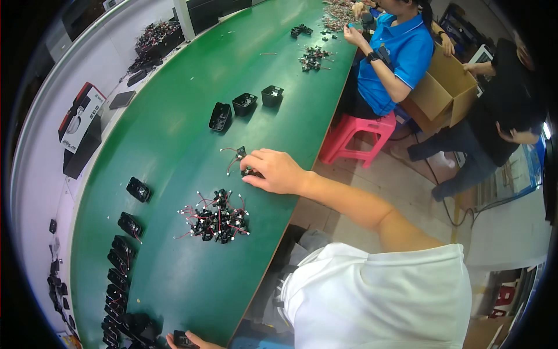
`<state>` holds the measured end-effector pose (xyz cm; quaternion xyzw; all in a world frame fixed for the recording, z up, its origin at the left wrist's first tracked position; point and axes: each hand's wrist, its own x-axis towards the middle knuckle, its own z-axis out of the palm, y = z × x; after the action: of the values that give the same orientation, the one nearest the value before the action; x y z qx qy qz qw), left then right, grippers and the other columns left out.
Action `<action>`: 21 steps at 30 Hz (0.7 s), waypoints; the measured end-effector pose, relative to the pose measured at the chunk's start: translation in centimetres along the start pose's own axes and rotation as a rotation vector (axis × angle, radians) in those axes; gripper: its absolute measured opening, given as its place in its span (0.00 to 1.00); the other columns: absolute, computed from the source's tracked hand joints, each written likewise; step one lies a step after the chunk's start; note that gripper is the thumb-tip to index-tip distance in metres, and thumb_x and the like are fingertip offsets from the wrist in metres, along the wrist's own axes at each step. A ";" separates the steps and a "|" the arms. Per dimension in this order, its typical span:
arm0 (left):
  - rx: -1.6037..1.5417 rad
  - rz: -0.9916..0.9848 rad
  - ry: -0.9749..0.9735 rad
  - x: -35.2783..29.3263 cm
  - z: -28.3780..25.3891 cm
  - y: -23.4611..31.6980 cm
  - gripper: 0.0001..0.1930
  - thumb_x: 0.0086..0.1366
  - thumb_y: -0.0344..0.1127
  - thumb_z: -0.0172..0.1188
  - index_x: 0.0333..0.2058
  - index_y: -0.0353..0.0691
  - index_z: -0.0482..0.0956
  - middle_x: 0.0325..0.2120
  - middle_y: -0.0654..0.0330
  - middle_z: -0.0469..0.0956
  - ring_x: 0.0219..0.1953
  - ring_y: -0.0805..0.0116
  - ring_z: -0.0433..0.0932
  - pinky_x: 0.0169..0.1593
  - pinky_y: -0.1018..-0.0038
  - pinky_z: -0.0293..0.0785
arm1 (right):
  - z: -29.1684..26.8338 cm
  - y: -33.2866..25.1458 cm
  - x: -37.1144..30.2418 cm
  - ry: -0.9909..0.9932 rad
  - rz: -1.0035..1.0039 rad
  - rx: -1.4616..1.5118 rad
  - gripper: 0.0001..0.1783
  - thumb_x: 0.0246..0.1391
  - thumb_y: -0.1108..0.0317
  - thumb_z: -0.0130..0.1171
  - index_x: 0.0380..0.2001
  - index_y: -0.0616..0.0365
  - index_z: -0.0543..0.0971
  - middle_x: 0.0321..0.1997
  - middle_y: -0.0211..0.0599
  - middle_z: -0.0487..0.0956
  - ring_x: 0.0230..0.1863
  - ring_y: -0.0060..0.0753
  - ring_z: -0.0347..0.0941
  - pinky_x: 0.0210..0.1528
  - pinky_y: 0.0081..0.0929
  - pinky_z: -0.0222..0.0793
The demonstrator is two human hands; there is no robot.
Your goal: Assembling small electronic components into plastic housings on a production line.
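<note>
Small black wired part (251,172) sits on the green table (174,134), just past the pile of wired parts (215,218); right hand (278,170) is fingers-down pinching it. Left hand (189,341) at the near edge grips a black housing (181,337), beside the row of black housings (119,267).
</note>
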<state>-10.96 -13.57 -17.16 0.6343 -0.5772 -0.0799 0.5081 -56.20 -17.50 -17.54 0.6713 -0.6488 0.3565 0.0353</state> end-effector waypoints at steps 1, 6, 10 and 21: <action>0.000 -0.016 -0.006 -0.1 0.0 0.1 0.29 0.63 0.37 0.67 0.60 0.32 0.69 0.55 0.43 0.72 0.52 0.50 0.75 0.57 0.60 0.72 | -0.1 -0.2 0.1 -0.005 -0.003 0.007 0.17 0.55 0.59 0.66 0.47 0.49 0.78 0.30 0.32 0.76 0.26 0.38 0.75 0.33 0.35 0.72; 0.022 -0.032 -0.045 -0.9 0.8 2.0 0.24 0.67 0.28 0.57 0.61 0.32 0.68 0.57 0.49 0.71 0.58 0.56 0.71 0.64 0.63 0.65 | -1.2 -1.8 0.2 -0.095 0.084 0.155 0.21 0.53 0.58 0.69 0.48 0.52 0.77 0.38 0.34 0.81 0.31 0.33 0.80 0.35 0.29 0.77; -0.241 -0.184 -0.126 -1.4 3.7 4.3 0.29 0.64 0.25 0.55 0.64 0.32 0.64 0.60 0.52 0.68 0.59 0.59 0.70 0.62 0.66 0.67 | -2.5 -0.5 -0.6 0.003 0.446 0.528 0.18 0.59 0.70 0.64 0.52 0.57 0.76 0.38 0.32 0.82 0.32 0.20 0.80 0.33 0.22 0.77; -0.610 -0.238 -0.208 -3.4 4.3 5.8 0.35 0.61 0.28 0.55 0.67 0.26 0.56 0.65 0.49 0.60 0.58 0.59 0.71 0.60 0.63 0.71 | -4.5 -2.5 -0.3 -0.275 0.213 0.187 0.14 0.49 0.77 0.67 0.42 0.59 0.81 0.40 0.31 0.79 0.31 0.19 0.73 0.30 0.17 0.66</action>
<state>-18.81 -12.07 -16.56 0.5047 -0.4973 -0.3716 0.5999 -55.84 -14.57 -13.34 0.6417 -0.6790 0.3217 -0.1540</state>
